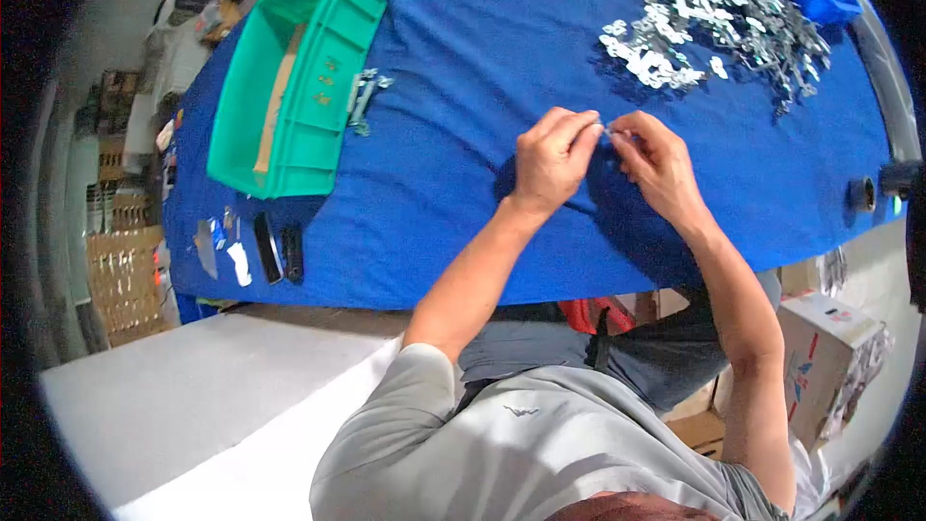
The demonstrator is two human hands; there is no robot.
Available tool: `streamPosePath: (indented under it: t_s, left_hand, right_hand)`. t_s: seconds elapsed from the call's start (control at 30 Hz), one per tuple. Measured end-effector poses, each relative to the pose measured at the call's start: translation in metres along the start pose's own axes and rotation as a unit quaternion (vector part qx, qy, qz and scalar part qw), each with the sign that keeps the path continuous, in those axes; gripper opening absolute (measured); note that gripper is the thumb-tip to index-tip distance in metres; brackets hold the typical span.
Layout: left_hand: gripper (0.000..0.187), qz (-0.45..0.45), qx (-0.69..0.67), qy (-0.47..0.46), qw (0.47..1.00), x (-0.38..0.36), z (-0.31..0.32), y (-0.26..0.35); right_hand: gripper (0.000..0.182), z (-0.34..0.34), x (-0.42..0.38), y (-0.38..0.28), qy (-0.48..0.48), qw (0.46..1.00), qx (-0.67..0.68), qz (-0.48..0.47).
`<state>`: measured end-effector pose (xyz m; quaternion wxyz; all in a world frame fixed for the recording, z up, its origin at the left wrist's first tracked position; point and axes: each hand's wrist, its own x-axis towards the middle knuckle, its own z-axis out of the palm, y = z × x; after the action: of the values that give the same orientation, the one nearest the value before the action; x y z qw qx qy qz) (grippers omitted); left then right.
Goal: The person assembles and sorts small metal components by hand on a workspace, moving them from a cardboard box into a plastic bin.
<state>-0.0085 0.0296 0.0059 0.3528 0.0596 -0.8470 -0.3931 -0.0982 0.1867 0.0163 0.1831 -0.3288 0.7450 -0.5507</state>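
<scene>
- We see the left hand (556, 162) above the bench (434, 222), thumb and forefinger pinching one side of a small part (605, 128).
- The right hand (662, 164) meets it fingertip to fingertip, its own thumb and forefinger closed on the part's other side; the fingers cover so much that we cannot tell its shape.
- The part sits between the two hands, over the bench's blue cloth (463, 68).
- Beyond the right hand we see a spread heap (728, 24) of metal pieces, silvery and dark, with a blue tray (837, 0) just beside it at the far right.
- To our left stands a green crate (311, 159), a brown strip (280, 101) inside; a few metal links (363, 104) lie just beside its right wall.
- Nearer us than the crate lie two dark objects (267, 247), side by side, and a white scrap (239, 263).
- A ring (862, 195) rests near the bench's right edge.
</scene>
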Motion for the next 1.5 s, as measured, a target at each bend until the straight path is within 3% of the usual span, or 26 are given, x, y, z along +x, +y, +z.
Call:
streamPosePath:
  t_s: [0.13, 0.2, 0.37, 0.47, 0.67, 0.7, 0.73, 0.93, 1.03, 1.27, 1.37, 1.4, 1.5]
  left_hand:
    - [0.013, -0.007, -0.005, -0.001, 1.000, -0.001, 0.001, 0.000]
    - [0.013, -0.011, -0.006, 0.000, 1.000, -0.001, 0.002, 0.001]
    - [0.013, -0.011, 0.015, -0.016, 1.000, -0.001, 0.002, 0.005]
    - [0.015, -0.016, 0.020, -0.020, 0.999, 0.000, -0.001, 0.007]
    - [0.017, 0.020, 0.108, -0.005, 0.994, 0.003, -0.028, -0.009]
    - [0.019, -0.011, 0.133, -0.010, 0.991, 0.004, -0.043, -0.017]
    - [0.018, 0.031, 0.193, 0.001, 0.981, 0.009, -0.060, -0.030]
    - [0.020, -0.010, 0.381, 0.051, 0.923, 0.015, -0.166, -0.099]
    - [0.023, -0.029, 0.442, 0.031, 0.896, 0.010, -0.193, -0.122]
    - [0.026, -0.034, 0.534, -0.043, 0.844, 0.012, -0.205, -0.122]
    - [0.025, -0.010, 0.537, -0.026, 0.843, 0.010, -0.202, -0.118]
    - [0.031, -0.048, 0.525, -0.039, 0.849, 0.009, -0.203, -0.114]
    - [0.042, -0.023, 0.562, -0.008, 0.827, 0.005, -0.201, -0.104]
  right_hand:
    - [0.014, -0.001, -0.001, -0.007, -0.024, 0.998, 0.023, 0.059]
    - [0.012, 0.001, 0.001, -0.001, 0.004, 0.997, -0.074, -0.016]
    - [0.011, -0.003, 0.006, -0.007, 0.072, 0.987, -0.091, -0.115]
    - [0.012, -0.012, 0.008, -0.008, 0.078, 0.996, -0.033, -0.041]
    - [0.013, -0.015, 0.000, -0.013, 0.055, 0.997, -0.019, -0.054]
    - [0.013, -0.015, -0.001, -0.016, 0.051, 0.996, -0.035, -0.069]
    - [0.013, -0.017, -0.003, -0.024, 0.036, 0.996, -0.049, -0.058]
    - [0.013, -0.003, -0.007, -0.013, 0.026, 0.989, -0.065, -0.131]
    - [0.013, 0.002, -0.010, -0.012, 0.009, 0.984, -0.080, -0.161]
    - [0.013, 0.003, -0.011, -0.009, -0.004, 0.985, -0.102, -0.140]
    - [0.014, 0.005, -0.011, -0.007, 0.008, 0.982, -0.090, -0.168]
    - [0.013, 0.004, -0.011, -0.009, -0.002, 0.982, -0.091, -0.165]
    - [0.014, 0.004, -0.012, -0.011, -0.015, 0.984, -0.089, -0.156]
